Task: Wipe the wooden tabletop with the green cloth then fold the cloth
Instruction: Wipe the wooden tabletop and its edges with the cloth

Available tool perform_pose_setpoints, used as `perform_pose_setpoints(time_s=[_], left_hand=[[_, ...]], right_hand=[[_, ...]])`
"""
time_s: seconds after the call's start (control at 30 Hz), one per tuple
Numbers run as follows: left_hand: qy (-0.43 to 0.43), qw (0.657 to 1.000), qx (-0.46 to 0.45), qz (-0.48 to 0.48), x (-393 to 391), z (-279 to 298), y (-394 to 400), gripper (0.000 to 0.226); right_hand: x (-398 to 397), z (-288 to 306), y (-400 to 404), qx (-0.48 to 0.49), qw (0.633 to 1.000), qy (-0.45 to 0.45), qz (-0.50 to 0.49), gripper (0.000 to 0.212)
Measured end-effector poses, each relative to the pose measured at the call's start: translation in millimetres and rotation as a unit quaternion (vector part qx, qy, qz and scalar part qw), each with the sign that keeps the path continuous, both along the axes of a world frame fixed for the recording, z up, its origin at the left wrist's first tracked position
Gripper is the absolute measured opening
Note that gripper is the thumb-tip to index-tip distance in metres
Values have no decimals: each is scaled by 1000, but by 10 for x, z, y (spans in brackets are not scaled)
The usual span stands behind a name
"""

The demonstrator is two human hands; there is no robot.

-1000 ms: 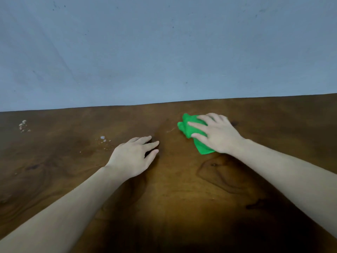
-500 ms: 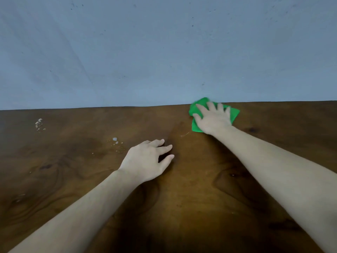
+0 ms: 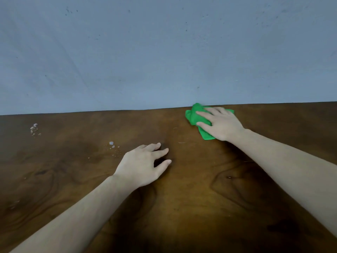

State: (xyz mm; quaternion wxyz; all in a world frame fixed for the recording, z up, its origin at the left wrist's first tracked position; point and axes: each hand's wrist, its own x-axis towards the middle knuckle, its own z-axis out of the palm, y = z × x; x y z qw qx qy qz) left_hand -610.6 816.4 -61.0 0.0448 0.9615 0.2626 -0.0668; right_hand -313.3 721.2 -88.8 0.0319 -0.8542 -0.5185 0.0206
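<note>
The green cloth point(image 3: 196, 116) lies bunched on the wooden tabletop point(image 3: 191, 198), right at the far edge where the wood meets the pale blue-grey wall point(image 3: 164, 52); one crumpled fold rises slightly against that wall, and a narrower tail of cloth shows below the palm. The right hand point(image 3: 221, 123) lies flat on top of the cloth, fingers straight and a little spread, pressing it down rather than curling round it (thumb stretched along the near side, over the fabric). Most of the cloth's right part is hidden under this hand.

The left hand point(image 3: 144, 166) rests on the bare wood, well apart from the cloth and nearer the person, fingers relaxed and slightly parted, holding nothing. Both forearms are bare.

Just beyond the left hand's fingers sits a small scatter of whitish crumbs point(image 3: 112, 146), and a second cluster of white bits point(image 3: 34, 128) lies far out to the left, near the wall.
</note>
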Motion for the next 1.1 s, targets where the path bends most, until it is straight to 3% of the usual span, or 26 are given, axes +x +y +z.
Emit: perform_pose_setpoints(time_s=[0.13,0.33,0.53,0.73,1.1], left_hand=[[-2,1000,-3,6,-31,19,-7,56],[-22,1000,-14,-2,-164,-16,17,52],[-15,1000,-4,-15,-499,-25,43,52],[15,1000,5,-26,-893,46,26,53],[37,991,11,-127,-1641,76,-247,58]], right_hand=[[-214,-32,231,-10,999,-19,-38,61],[-645,3,891,-18,998,-14,52,62],[-884,13,1055,-33,997,17,62,62],[-1471,-12,411,-30,993,9,115,59],[-3049,19,-1223,-24,997,11,69,61]])
